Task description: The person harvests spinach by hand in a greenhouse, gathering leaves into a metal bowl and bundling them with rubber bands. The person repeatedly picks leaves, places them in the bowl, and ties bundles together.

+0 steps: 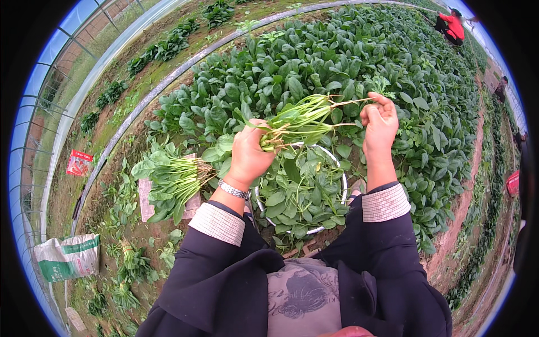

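My left hand [252,153], with a metal watch at the wrist, grips a bunch of leafy greens [309,111], likely spinach, whose pale roots point in differing directions. To the right, my right hand [381,120] pinches the tip of a long thin root that extends from the bunch. Below both hands a white-rimmed round container [345,181] holds loose green leaves and stems [299,193]. Left of my left hand, a pile of greens [172,181] lies on a flat sheet [145,200], roots towards me.
Dense leafy plants [303,63] grow ahead and to the right. A grey hose [145,99] curves along the left. A white and green sack [69,257], a red packet [79,163] and tied bunches [130,261] lie left. A person in red [452,26] crouches far off.
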The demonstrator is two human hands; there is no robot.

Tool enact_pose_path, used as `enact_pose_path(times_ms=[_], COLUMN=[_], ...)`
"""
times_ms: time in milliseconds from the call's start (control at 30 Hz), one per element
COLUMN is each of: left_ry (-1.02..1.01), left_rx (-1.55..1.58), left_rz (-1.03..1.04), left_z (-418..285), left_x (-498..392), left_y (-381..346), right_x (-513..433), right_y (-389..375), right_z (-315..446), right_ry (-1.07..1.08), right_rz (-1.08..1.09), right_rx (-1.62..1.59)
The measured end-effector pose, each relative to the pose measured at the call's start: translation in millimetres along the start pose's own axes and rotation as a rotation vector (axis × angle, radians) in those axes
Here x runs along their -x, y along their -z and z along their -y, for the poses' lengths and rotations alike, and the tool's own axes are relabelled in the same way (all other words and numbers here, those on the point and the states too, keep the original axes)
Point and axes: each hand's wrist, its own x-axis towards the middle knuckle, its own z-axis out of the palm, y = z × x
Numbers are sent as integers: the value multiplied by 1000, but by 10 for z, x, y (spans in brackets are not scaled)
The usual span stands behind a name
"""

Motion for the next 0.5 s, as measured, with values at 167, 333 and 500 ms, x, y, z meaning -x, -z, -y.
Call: enact_pose_path(times_ms=[167,333,500], left_ry=[-91,-97,-62], left_rx=[-159,-224,-199], left_rz=[49,231,319], left_z=[-127,-116,-88], left_x=[13,39,64], left_y=[21,-19,-46], right_x=[134,134,159], right_y=[-35,-68,-100], right_z=[158,33,3], right_ry=[557,453,638], right_rz=[339,318,199], right_rx=[988,942,1072])
